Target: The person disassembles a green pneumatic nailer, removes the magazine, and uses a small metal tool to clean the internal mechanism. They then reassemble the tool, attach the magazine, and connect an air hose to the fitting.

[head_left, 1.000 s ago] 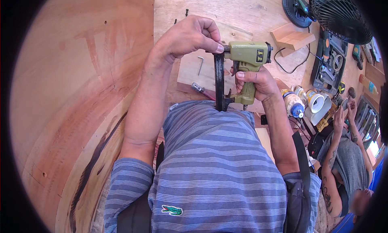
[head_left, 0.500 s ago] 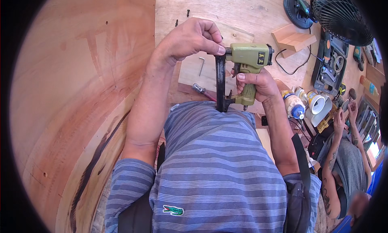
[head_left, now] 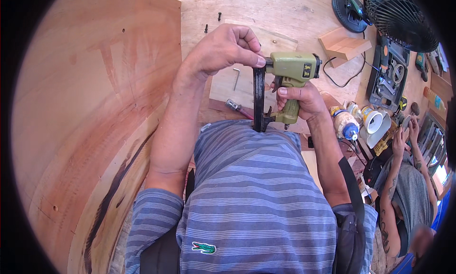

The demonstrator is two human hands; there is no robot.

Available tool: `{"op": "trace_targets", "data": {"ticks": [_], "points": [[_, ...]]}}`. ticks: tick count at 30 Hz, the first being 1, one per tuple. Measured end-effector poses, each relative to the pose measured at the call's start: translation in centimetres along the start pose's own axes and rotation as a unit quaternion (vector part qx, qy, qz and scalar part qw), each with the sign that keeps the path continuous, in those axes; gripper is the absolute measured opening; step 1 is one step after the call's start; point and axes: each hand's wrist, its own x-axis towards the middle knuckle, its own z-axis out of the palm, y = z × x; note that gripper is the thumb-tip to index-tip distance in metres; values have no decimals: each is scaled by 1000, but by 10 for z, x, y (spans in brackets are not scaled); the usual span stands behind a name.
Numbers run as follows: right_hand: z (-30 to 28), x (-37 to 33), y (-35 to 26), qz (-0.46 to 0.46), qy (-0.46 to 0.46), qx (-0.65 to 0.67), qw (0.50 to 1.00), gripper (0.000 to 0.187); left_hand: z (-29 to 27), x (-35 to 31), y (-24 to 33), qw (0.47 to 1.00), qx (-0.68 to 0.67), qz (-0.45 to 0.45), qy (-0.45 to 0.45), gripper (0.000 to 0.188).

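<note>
A broad reddish-brown wooden panel stood at far left. Next came the left hand, its fingers curled and its thumb tip against the nose of an olive-green metal nail gun; whether those fingers pinched anything, I cannot tell. Below them, a silver L-shaped hex key lay on the wood. The gun was held just before the blue striped shirt — its long black metal magazine upright, lower end near the cloth. The right hand grasped the handle, fingers wrapped around it. Farther right stood a blue-capped, pale plastic bottle.
</note>
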Motion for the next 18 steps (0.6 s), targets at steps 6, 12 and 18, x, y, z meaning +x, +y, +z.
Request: {"op": "trace_targets", "data": {"ticks": [6, 12, 18], "points": [[-6, -3, 19, -111, 20, -124, 986, 44, 20, -25, 11, 988, 134, 69, 43, 25], [-3, -6, 21, -292, 9, -425, 857, 42, 45, -59, 8, 903, 326, 261, 101, 28], [-18, 6, 20, -363, -18, -486, 794, 51, 52, -64, 3, 855, 378, 334, 123, 32]]}}
